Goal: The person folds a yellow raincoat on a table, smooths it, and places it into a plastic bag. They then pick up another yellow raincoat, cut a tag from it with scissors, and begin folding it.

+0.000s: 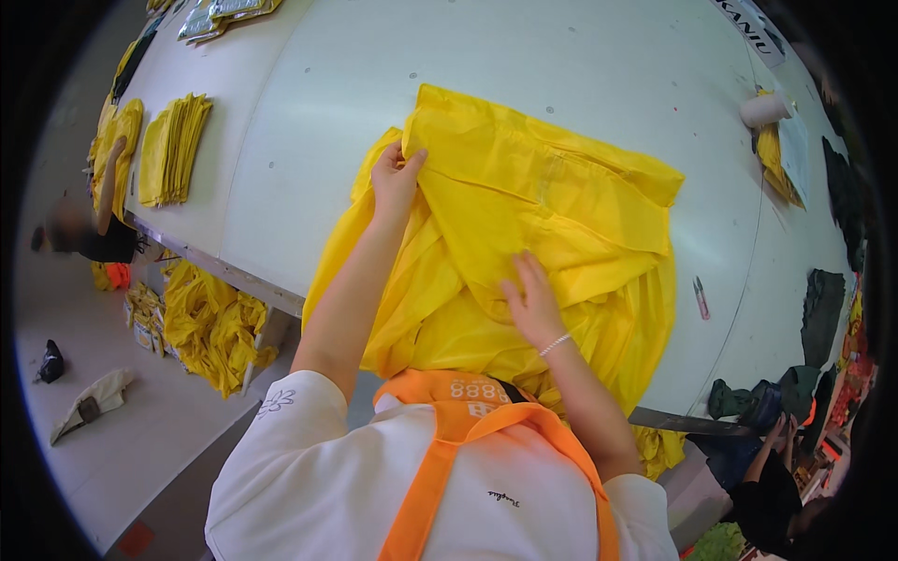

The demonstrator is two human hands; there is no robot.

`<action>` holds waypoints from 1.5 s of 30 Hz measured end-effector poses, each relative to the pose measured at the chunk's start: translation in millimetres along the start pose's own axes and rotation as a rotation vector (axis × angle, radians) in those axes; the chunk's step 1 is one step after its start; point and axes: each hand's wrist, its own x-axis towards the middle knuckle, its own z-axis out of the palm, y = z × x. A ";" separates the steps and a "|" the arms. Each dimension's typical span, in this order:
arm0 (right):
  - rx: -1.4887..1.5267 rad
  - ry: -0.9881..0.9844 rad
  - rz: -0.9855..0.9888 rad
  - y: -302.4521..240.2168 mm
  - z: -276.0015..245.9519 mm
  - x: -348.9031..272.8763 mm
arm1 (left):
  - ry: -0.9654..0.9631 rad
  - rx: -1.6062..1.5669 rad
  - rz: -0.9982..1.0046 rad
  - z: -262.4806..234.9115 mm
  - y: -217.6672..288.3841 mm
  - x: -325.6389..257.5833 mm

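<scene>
A large piece of thin, shiny yellow fabric point(599, 206), which looks like a garment, lies across the table in front of me. Its far part is spread fairly flat, while the near part is bunched in loose folds and hangs over the table edge against my body. With thumb and fingers, my left hand point(394, 184) pinches the fabric near its upper left corner. My right hand point(536, 307) rests on the middle of the cloth, its fingers stretched out and apart. What exact kind of garment it is, I cannot tell.
A stack of folded yellow pieces point(175, 150) lies on the pale table point(318, 140) to the left. Pink-handled thread snips point(702, 299) and a white cone point(765, 110) are on the right. Yellow cloth point(210, 323) is heaped below the left edge. Other people work at both sides.
</scene>
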 end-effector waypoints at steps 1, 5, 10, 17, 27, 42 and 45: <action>0.058 0.019 0.042 6.4 -8.0 -3.4 | -0.043 -0.047 -0.091 -0.5 4.2 -0.3; 0.020 0.046 0.058 10.9 -15.8 -7.4 | -0.136 -0.304 -0.425 0.5 38.1 2.6; -0.036 0.094 0.032 7.6 -5.2 -7.9 | -0.286 -0.176 -0.503 -22.7 38.8 32.7; 0.036 0.016 0.050 3.5 0.5 -15.4 | -0.107 0.906 0.075 -22.3 23.6 52.0; 0.313 0.540 0.537 72.3 -100.5 -23.6 | -0.194 0.569 -0.270 -25.4 -7.5 -15.3; -0.400 0.090 0.025 -19.2 -51.7 61.4 | -0.566 0.924 0.815 73.8 58.7 -88.9; -0.484 -0.075 0.083 13.3 -24.2 57.9 | -0.740 1.099 0.904 73.7 11.2 -92.2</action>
